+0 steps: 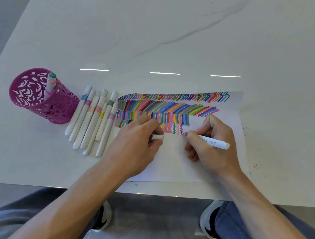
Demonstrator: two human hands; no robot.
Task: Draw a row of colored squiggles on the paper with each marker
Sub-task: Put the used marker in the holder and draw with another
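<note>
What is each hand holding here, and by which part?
The right hand grips a purple marker near its tip end, with the rear sticking out. The left hand is curled round a white piece, likely the cap; only its end shows.

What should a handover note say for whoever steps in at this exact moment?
Left hand: rests on the paper, gripping a white cap, probably the marker's.
Right hand: grips the purple marker, tip on the paper at the right end of the lowest row.
Things: capped markers lie side by side left of the paper; two markers stand in the pink cup.
Done: coloured rows across the paper's top; purple squiggle under way.
Left: finish purple, recap it, then likely the two in the cup.
</note>
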